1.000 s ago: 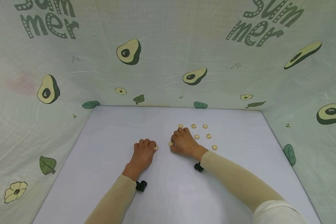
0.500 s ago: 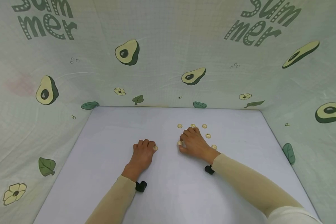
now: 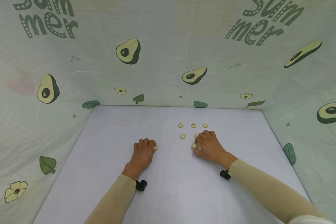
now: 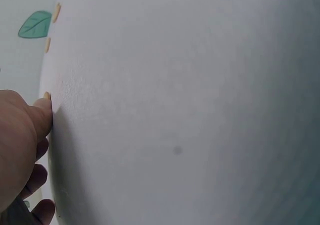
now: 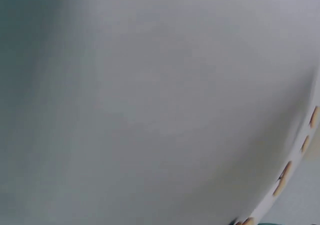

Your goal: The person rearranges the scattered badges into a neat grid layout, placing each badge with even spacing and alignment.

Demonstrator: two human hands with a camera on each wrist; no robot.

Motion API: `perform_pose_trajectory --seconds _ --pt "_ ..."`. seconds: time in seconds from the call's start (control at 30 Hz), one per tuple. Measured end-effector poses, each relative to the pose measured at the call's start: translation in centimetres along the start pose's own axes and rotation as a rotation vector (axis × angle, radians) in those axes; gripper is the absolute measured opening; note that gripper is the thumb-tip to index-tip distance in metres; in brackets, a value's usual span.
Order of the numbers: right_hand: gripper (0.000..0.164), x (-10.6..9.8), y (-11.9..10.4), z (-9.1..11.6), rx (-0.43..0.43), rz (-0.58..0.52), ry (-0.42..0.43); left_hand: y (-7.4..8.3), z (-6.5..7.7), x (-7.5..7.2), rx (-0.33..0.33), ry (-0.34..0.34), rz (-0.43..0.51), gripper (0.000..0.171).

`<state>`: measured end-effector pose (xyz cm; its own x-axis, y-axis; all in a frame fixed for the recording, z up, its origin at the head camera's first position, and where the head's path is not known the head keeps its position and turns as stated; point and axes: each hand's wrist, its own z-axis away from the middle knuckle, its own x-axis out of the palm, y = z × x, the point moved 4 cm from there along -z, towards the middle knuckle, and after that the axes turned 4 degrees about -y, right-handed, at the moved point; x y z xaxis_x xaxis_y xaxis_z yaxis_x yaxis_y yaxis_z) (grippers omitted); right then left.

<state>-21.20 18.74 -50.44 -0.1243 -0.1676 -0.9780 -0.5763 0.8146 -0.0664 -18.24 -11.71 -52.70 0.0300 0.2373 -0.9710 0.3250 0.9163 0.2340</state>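
Note:
In the head view my left hand (image 3: 143, 154) pinches a small round tan disc (image 3: 156, 147), like a wooden button, between thumb and index finger. The left wrist view shows the thumb (image 4: 42, 115) against that disc's edge (image 4: 47, 95), the other fingers curled below. To the right, my right hand (image 3: 210, 147) holds another tan disc (image 3: 194, 145) at its thumb and index fingertips. A further disc (image 3: 196, 136) is partly covered by the right hand's fingers. Just left of it sits one more disc (image 3: 183, 136).
Beyond the right hand lies a row of discs: left (image 3: 180, 125), middle (image 3: 193, 125) and right (image 3: 205, 125). They rest on a white table (image 3: 168, 186). An avocado-print cloth (image 3: 156, 77) stands around the back and sides.
My right hand has moved right with its disc, uncovering a disc on the left and covering those toward the right. The left hand stays in place with its disc.

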Motion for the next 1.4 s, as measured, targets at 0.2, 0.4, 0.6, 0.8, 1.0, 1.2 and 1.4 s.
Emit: perform_pose_trajectory --seconds 0.2,0.4,0.6,0.8,1.0,1.2,1.4 --pt "0.016 -0.3 1.2 1.7 0.021 -0.005 -0.005 0.0 -0.1 -0.1 -0.003 -0.008 0.022 0.022" --pt "0.016 -0.3 1.9 2.5 0.037 -0.004 -0.033 -0.1 -0.1 0.0 0.009 0.013 -0.001 0.023" --pt "0.017 -0.1 2.0 2.6 0.033 0.005 -0.046 -0.2 -0.1 0.1 0.003 0.008 -0.018 0.023" --pt "0.019 0.2 2.0 2.5 0.023 0.028 -0.05 -0.2 -0.2 0.2 -0.003 0.007 -0.017 0.022" --pt "0.021 0.4 2.0 2.5 0.014 0.037 -0.052 -0.1 -0.1 0.2 -0.006 0.006 -0.01 0.021" --pt "0.024 0.2 1.9 2.6 0.025 0.026 -0.065 0.0 -0.1 0.0 -0.005 0.009 0.005 0.02" --pt "0.024 0.1 1.9 2.6 0.0 0.021 -0.064 0.2 0.0 -0.1 -0.013 -0.006 0.007 0.021"
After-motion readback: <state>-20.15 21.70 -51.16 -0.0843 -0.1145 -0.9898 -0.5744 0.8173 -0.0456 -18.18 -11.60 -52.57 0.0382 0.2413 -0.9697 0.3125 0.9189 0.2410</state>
